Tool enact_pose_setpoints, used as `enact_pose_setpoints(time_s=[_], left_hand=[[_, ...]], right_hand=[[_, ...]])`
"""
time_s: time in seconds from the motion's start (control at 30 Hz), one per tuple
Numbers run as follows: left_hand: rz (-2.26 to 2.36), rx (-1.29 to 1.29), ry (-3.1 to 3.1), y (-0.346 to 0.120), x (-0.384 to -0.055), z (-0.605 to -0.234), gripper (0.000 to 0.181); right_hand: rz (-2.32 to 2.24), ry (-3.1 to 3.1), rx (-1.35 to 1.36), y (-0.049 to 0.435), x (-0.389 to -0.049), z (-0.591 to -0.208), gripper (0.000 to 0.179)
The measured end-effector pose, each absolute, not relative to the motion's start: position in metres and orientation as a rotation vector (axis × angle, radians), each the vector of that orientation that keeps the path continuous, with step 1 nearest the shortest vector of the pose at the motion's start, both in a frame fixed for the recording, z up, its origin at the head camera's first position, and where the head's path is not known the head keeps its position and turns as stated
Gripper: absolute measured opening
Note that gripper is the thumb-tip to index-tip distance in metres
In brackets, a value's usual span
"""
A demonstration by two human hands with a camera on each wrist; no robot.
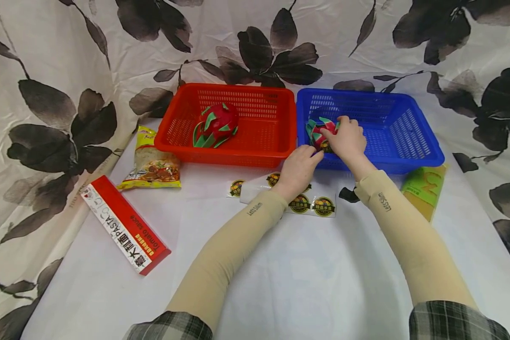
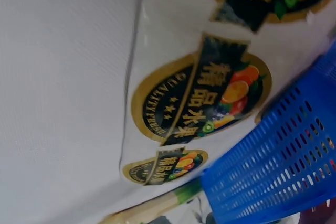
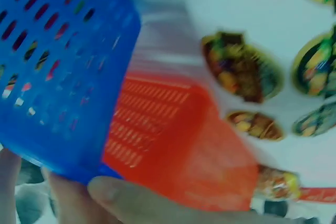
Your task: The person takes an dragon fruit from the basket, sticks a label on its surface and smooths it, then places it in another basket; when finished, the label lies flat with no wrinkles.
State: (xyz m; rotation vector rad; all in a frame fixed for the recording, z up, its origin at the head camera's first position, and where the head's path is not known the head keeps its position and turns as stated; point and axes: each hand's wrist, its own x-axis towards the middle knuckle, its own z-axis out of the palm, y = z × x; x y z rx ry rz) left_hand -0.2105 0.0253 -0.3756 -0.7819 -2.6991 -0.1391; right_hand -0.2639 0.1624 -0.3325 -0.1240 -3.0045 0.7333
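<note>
Inside the left end of the blue basket (image 1: pixel 408 127) sits a red dragon fruit (image 1: pixel 316 137) with green leaf tips. A round dark label (image 1: pixel 325 146) shows on its lower side. My right hand (image 1: pixel 349 141) holds the fruit from the right, thumb on its side. My left hand (image 1: pixel 297 171), its fingers loosely bent, reaches to the basket's near left corner; its fingertips are close to the fruit. Beneath the left hand lies a sheet of round fruit stickers (image 2: pixel 178 103). A second dragon fruit (image 1: pixel 222 123) is in the red basket (image 1: pixel 263 158).
To the left are a yellow food bag (image 1: pixel 153 163) and a red-and-white pasta box (image 1: pixel 125 224). A yellow-green packet (image 1: pixel 425 191) lies at the right, partly under the blue basket. Both baskets stand side by side before a floral cloth (image 1: pixel 255 52).
</note>
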Motion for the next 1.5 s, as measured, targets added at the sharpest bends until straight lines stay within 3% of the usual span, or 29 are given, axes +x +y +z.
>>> enact_pose_setpoints(time_s=[0.27, 0.5, 0.67, 0.9, 1.13, 1.5], left_hand=[[-0.166, -0.818, -2.639, 0.015, -0.209, -0.381, 0.032], [-0.077, -0.776, -2.703, 0.005, -0.201, -0.384, 0.044], [-0.099, -0.736, -2.563, -0.009, -0.186, -0.387, 0.038], [-0.186, -0.735, -2.493, -0.033, -0.154, -0.380, 0.027], [-0.204, -0.699, -2.558, -0.060, -0.123, -0.368, 0.027], [-0.288, -0.630, -2.539, -0.087, -0.110, -0.362, 0.023]], right_hand=[[0.662, -2.718, 0.117, 0.152, -0.245, -0.348, 0.047], [0.597, -2.514, 0.342, 0.152, -0.224, -0.356, 0.032], [0.553, -2.366, 0.491, 0.152, -0.211, -0.362, 0.025], [0.510, -2.264, 0.656, 0.150, -0.195, -0.370, 0.021], [0.427, -2.220, 0.829, 0.140, -0.192, -0.376, 0.018], [0.373, -2.259, 0.911, 0.115, -0.205, -0.381, 0.026]])
